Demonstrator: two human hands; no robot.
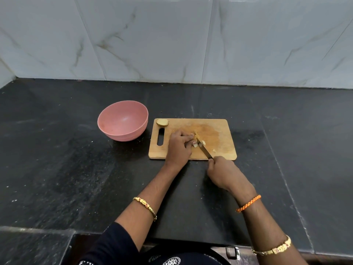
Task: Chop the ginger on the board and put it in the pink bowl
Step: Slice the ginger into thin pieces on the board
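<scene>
The ginger (195,138) is held down near the middle of the board (219,131) by the left hand (178,148), whose fingers are curled over it so that the fingertips are kept back from the blade. The exact grip is partly hidden by the knuckles, but the piece appears to be pinned between fingertips and wood. The knife (205,151) is gripped at its handle by the right hand (222,172), fingers wrapped closed around it, with the blade angled up and left so that its tip meets the ginger just beside the left fingers. This slant is judged to suit short cuts made close to the holding hand.

A few pale cut pieces (198,144) are seen lying against the blade, and one small bit (214,150) lies apart to the right. A larger unpeeled chunk (162,122) has been set at the far left corner of the board, above the handle slot, presumably kept out of the way until needed.

The bowl (123,121) stands on the counter (57,150) just left of the board; nothing can be made out in it. Its nearness is judged to make the later transfer short. Chopping is judged to be under way, with the transfer not yet begun.
</scene>
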